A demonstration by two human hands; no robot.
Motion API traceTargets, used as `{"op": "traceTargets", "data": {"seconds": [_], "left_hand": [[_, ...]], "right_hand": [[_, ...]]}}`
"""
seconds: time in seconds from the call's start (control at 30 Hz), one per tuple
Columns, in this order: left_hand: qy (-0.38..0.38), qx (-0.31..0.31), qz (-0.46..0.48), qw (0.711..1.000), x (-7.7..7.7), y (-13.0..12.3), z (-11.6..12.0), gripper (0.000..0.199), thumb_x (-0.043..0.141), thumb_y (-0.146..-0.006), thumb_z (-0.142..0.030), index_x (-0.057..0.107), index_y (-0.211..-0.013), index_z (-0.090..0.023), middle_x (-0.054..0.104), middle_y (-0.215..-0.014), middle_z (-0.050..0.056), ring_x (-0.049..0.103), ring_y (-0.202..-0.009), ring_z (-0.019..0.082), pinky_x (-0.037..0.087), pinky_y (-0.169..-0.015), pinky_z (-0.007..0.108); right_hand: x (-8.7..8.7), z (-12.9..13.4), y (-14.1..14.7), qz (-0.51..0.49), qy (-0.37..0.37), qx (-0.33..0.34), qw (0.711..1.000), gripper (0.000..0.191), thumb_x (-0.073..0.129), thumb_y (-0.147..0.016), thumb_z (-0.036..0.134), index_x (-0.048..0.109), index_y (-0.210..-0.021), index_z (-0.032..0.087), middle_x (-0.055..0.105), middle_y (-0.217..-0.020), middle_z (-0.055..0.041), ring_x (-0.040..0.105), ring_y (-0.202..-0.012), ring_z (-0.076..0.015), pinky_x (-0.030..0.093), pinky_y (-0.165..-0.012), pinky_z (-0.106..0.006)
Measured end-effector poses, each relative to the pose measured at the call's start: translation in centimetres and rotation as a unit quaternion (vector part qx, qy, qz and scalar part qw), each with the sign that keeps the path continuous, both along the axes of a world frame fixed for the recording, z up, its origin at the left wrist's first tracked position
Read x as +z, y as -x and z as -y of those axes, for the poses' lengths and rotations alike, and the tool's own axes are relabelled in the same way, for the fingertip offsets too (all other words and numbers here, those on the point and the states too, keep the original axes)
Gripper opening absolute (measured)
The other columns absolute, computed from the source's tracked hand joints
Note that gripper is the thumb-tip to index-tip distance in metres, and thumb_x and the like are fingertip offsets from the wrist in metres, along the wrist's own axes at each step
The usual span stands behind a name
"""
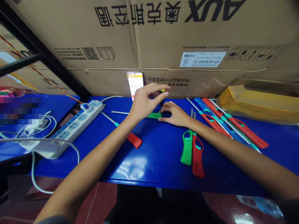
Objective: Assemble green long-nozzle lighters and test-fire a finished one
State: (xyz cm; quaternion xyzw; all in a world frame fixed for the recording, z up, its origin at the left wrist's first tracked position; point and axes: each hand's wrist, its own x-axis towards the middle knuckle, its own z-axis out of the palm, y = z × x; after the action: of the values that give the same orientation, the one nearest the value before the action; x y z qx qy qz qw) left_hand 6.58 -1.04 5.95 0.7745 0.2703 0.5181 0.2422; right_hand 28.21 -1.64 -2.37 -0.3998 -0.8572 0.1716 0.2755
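Note:
My left hand (144, 101) is closed on the upright handle of a small black screwdriver (161, 97) with a yellow top. The tool points down at the end of a green gas lighter (154, 115), which lies flat with its metal tube to the left. My right hand (174, 114) pinches that end of the lighter between thumb and fingers. Under my left forearm lies a red lighter (135, 140), partly hidden. Beside my right forearm, a green lighter (187, 148) and a red lighter (198, 157) lie side by side.
Several red and blue lighters (247, 130) lie at the right, by an open yellow box (261, 99). A phone (133, 82) showing a timer leans on the big cardboard box (154, 40). A power strip (74, 126) with white cables lies at the left of the blue table (144, 165).

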Motion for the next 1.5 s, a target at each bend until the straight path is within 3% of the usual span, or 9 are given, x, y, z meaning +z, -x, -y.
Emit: {"op": "traceTargets", "data": {"seconds": [0.1, 0.17, 0.3, 0.57, 0.67, 0.9, 1.3, 1.4, 1.5], "left_hand": [[-0.015, 0.024, 0.018, 0.999, -0.3, -0.2, 0.0, 0.024, 0.09, -0.095, -0.043, 0.091, -0.112, -0.026, 0.088, -0.111, 0.005, 0.077, -0.088, 0.016, 0.062, -0.074, 0.024], [0.016, 0.025, 0.037, 0.999, -0.5, -0.3, 0.1, 0.025, 0.09, -0.094, -0.041, 0.091, -0.114, -0.026, 0.088, -0.107, 0.005, 0.079, -0.086, 0.016, 0.065, -0.078, 0.027], [0.099, -0.013, 0.083, 0.992, -0.5, -0.3, 0.3, 0.031, 0.091, -0.09, -0.033, 0.088, -0.117, -0.019, 0.089, -0.108, 0.007, 0.086, -0.1, 0.023, 0.071, -0.095, 0.036], [0.131, -0.089, 0.077, 0.984, -0.2, -0.1, 0.1, 0.027, 0.086, -0.094, -0.03, 0.085, -0.118, -0.016, 0.088, -0.119, 0.011, 0.086, -0.111, 0.024, 0.069, -0.106, 0.038], [0.123, -0.096, 0.088, 0.984, -0.6, -0.1, -0.1, 0.029, 0.09, -0.093, -0.034, 0.085, -0.117, -0.018, 0.088, -0.118, 0.01, 0.085, -0.11, 0.023, 0.069, -0.103, 0.036], [0.032, -0.018, 0.024, 0.999, -0.6, 0.2, -0.3, 0.034, 0.091, -0.094, -0.047, 0.09, -0.117, -0.023, 0.087, -0.111, 0.007, 0.081, -0.095, 0.018, 0.064, -0.081, 0.027], [0.086, -0.078, -0.004, 0.993, 0.4, 1.0, -0.1, 0.038, 0.083, -0.098, -0.045, 0.085, -0.127, -0.02, 0.087, -0.121, 0.01, 0.083, -0.112, 0.024, 0.067, -0.1, 0.034], [0.078, -0.094, -0.016, 0.992, 0.3, 1.2, -0.3, 0.039, 0.081, -0.1, -0.046, 0.084, -0.129, -0.02, 0.086, -0.122, 0.011, 0.083, -0.113, 0.024, 0.067, -0.102, 0.036], [0.05, -0.072, -0.026, 0.996, 0.1, 1.2, -0.2, 0.044, 0.076, -0.103, -0.053, 0.083, -0.134, -0.022, 0.086, -0.124, 0.01, 0.083, -0.111, 0.024, 0.068, -0.099, 0.035]], "right_hand": [[0.1, 0.0, 0.0, 0.009, -0.005, -0.002, 1.0, 0.023, 0.093, -0.093, 0.042, 0.079, -0.102, 0.026, 0.072, -0.111, -0.0075, 0.066, -0.116, -0.0337, 0.054, -0.105, -0.051], [0.2, 0.1, 0.0, 0.017, -0.005, -0.001, 1.0, 0.022, 0.091, -0.094, 0.042, 0.08, -0.103, 0.025, 0.072, -0.111, -0.0079, 0.066, -0.115, -0.0335, 0.055, -0.103, -0.05], [0.3, 0.4, 0.1, 0.027, -0.015, 0.001, 1.0, 0.021, 0.089, -0.097, 0.042, 0.081, -0.107, 0.025, 0.072, -0.115, -0.0098, 0.067, -0.118, -0.0343, 0.056, -0.105, -0.051], [0.1, 0.4, 0.1, 0.028, -0.023, 0.001, 0.999, 0.022, 0.089, -0.096, 0.04, 0.081, -0.109, 0.023, 0.073, -0.116, -0.0111, 0.067, -0.119, -0.0349, 0.056, -0.108, -0.052], [0.1, 0.3, 0.1, 0.024, -0.025, -0.003, 0.999, 0.022, 0.089, -0.096, 0.041, 0.082, -0.107, 0.024, 0.073, -0.115, -0.0108, 0.068, -0.119, -0.0352, 0.056, -0.109, -0.053], [0.2, 0.5, 0.0, 0.038, -0.022, 0.003, 0.999, 0.023, 0.087, -0.098, 0.043, 0.08, -0.109, 0.024, 0.073, -0.119, -0.0123, 0.066, -0.122, -0.0366, 0.056, -0.11, -0.056], [0.4, 0.7, 0.0, 0.037, -0.021, 0.006, 0.999, 0.021, 0.084, -0.099, 0.042, 0.08, -0.113, 0.026, 0.071, -0.122, -0.0121, 0.065, -0.125, -0.0363, 0.055, -0.113, -0.056], [0.4, 0.8, 0.0, 0.037, -0.022, 0.006, 0.999, 0.02, 0.084, -0.099, 0.042, 0.08, -0.111, 0.026, 0.072, -0.122, -0.0122, 0.065, -0.124, -0.0364, 0.055, -0.113, -0.056], [0.5, 0.8, 0.0, 0.035, -0.025, 0.009, 0.999, 0.022, 0.085, -0.098, 0.041, 0.081, -0.111, 0.023, 0.073, -0.12, -0.0133, 0.066, -0.124, -0.0374, 0.055, -0.112, -0.056]]}}
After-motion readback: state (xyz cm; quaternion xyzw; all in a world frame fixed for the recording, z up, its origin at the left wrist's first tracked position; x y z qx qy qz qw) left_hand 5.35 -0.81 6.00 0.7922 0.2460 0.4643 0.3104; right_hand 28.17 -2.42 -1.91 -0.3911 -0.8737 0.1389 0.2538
